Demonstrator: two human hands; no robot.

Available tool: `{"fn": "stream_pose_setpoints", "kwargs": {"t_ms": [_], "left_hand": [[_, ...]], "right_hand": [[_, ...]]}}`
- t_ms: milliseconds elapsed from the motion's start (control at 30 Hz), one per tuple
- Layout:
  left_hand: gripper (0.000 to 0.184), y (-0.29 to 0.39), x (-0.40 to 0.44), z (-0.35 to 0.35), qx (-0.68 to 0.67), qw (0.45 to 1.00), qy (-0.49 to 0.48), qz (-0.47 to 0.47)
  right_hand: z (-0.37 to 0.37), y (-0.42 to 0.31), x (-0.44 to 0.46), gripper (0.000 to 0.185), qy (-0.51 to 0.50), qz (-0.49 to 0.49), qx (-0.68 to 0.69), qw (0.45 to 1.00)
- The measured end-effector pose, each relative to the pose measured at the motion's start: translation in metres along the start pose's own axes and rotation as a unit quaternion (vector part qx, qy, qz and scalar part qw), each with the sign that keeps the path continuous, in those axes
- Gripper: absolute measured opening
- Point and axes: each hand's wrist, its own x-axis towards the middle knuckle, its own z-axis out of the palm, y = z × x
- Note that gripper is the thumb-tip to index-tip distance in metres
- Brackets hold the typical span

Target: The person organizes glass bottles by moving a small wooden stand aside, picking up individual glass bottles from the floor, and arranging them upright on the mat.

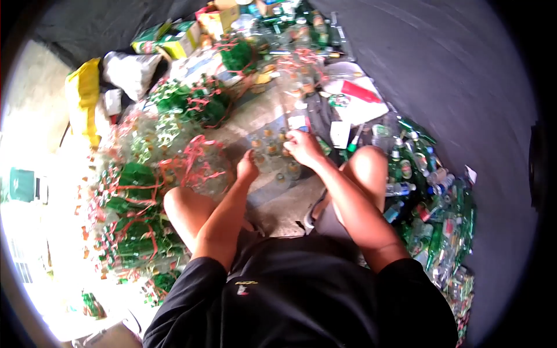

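Note:
Between my knees stands a cluster of clear glass bottles (271, 149), upright, with brownish tops. My left hand (248, 168) is at the left side of this cluster, its fingers curled in; what they hold, if anything, I cannot make out. At the cluster's right side, my right hand (303, 148) is closed on the top of a clear bottle, with the fingertips by the neck. Just left of my left hand lies a bundle of clear bottles (203, 168) tied with pink plastic string.
Tied bundles of green bottles (136, 246) are piled on my left, and more green bundles (206, 104) stand ahead. Loose bottles (444, 226) heap up on my right along a dark sheet (447, 75). A yellow bag (84, 98) and cartons (174, 39) lie at the back left.

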Motion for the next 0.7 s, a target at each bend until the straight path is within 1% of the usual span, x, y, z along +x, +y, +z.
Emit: {"fn": "stream_pose_setpoints", "kwargs": {"t_ms": [33, 67, 100, 133, 167, 200, 233, 267, 333, 367, 400, 433, 467, 500, 533, 567, 600, 633, 667, 700], "left_hand": [[0.052, 0.015, -0.002, -0.013, 0.052, 0.998, 0.038, 0.013], [0.047, 0.022, -0.001, -0.023, 0.057, 0.994, 0.083, 0.042], [0.044, 0.047, -0.001, -0.041, -0.020, 0.998, 0.056, -0.026], [0.043, 0.054, 0.006, -0.048, -0.060, 0.996, 0.047, -0.056], [0.041, 0.033, 0.027, -0.044, -0.071, 0.996, 0.020, -0.040], [0.040, 0.073, 0.021, -0.069, -0.182, 0.979, 0.067, -0.056], [0.042, 0.084, 0.031, -0.088, -0.231, 0.969, 0.035, -0.086], [0.045, 0.110, 0.029, -0.119, -0.236, 0.970, -0.014, -0.049], [0.044, 0.157, 0.025, -0.177, -0.187, 0.978, -0.083, 0.036], [0.041, 0.206, 0.005, -0.218, -0.160, 0.980, -0.120, 0.026], [0.039, 0.211, 0.003, -0.237, -0.198, 0.966, -0.159, 0.051], [0.037, 0.227, -0.005, -0.261, -0.141, 0.972, -0.179, 0.055], [0.034, 0.220, -0.007, -0.271, -0.130, 0.972, -0.165, 0.108], [0.033, 0.221, -0.011, -0.283, -0.088, 0.976, -0.161, 0.115], [0.032, 0.219, -0.013, -0.292, -0.044, 0.979, -0.156, 0.124], [0.032, 0.197, -0.010, -0.293, -0.044, 0.979, -0.157, 0.124], [0.033, 0.163, -0.006, -0.289, -0.009, 0.984, -0.161, 0.075], [0.033, 0.138, -0.004, -0.281, 0.025, 0.986, -0.164, 0.025], [0.033, 0.127, -0.003, -0.271, 0.153, 0.973, -0.164, -0.054], [0.034, 0.098, 0.002, -0.268, 0.244, 0.944, -0.220, 0.008]], "right_hand": [[0.007, 0.011, 0.004, 0.029, 0.013, -0.027, 0.003, 1.000], [0.008, 0.013, 0.006, 0.029, -0.025, 0.016, 0.062, 0.998], [0.005, 0.011, 0.004, 0.028, -0.013, 0.013, 0.088, 0.996], [-0.012, -0.012, -0.002, 0.025, -0.009, 0.008, 0.024, 1.000], [-0.015, -0.019, -0.006, 0.025, 0.032, -0.004, 0.024, 0.999], [-0.026, -0.027, -0.009, 0.027, 0.031, -0.027, 0.013, 0.999], [-0.032, -0.030, -0.008, 0.027, 0.049, -0.040, 0.027, 0.998], [-0.039, -0.032, -0.008, 0.027, 0.064, -0.053, 0.041, 0.996], [-0.079, -0.057, -0.013, 0.026, 0.041, 0.024, 0.109, 0.993], [-0.092, -0.051, -0.012, 0.027, 0.058, 0.023, 0.258, 0.964], [-0.116, -0.051, -0.014, 0.031, 0.066, 0.004, 0.373, 0.926], [-0.141, -0.044, -0.016, 0.033, 0.093, -0.002, 0.387, 0.917], [-0.169, -0.047, -0.022, 0.031, 0.129, 0.025, 0.429, 0.894], [-0.191, -0.041, -0.031, 0.027, 0.174, 0.035, 0.440, 0.880], [-0.208, -0.024, -0.037, 0.025, 0.208, 0.040, 0.449, 0.868], [-0.214, 0.008, -0.035, 0.024, 0.224, 0.038, 0.458, 0.859], [-0.218, 0.043, -0.034, 0.024, 0.239, 0.078, 0.441, 0.862], [-0.215, 0.082, -0.031, 0.023, 0.232, 0.119, 0.453, 0.852], [-0.203, 0.140, -0.027, 0.017, 0.202, 0.169, 0.439, 0.859], [-0.195, 0.189, -0.025, 0.010, 0.155, 0.269, 0.410, 0.858]]}}
